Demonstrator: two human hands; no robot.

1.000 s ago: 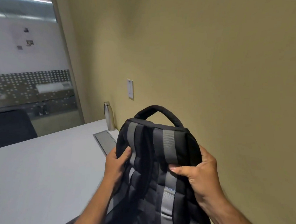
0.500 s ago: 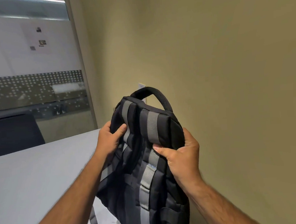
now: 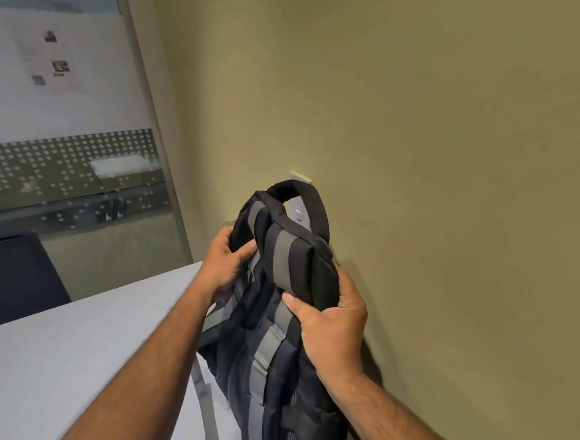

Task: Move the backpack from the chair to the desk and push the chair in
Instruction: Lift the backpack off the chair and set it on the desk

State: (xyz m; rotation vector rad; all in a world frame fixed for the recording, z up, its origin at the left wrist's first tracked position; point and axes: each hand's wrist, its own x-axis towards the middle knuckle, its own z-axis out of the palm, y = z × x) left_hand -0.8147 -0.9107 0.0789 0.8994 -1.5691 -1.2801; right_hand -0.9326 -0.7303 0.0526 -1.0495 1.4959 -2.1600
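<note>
A black backpack with grey straps stands upright over the right end of the white desk, close to the tan wall. My left hand grips its upper left shoulder. My right hand grips its upper right side, thumb on the strap padding. The top carry handle arches free above both hands. A grey strap dangles down over the desk. Whether the bag's base rests on the desk is hidden. The chair that held the bag is out of view.
The tan wall runs close along the right of the bag, with a white wall plate behind the handle. A dark chair back stands beyond the desk's far edge. A glass partition fills the upper left.
Both hands have carried the backpack up and forward toward the wall over the desk. The metal bottle and desk hatch seen earlier are now hidden behind the bag and arms.
</note>
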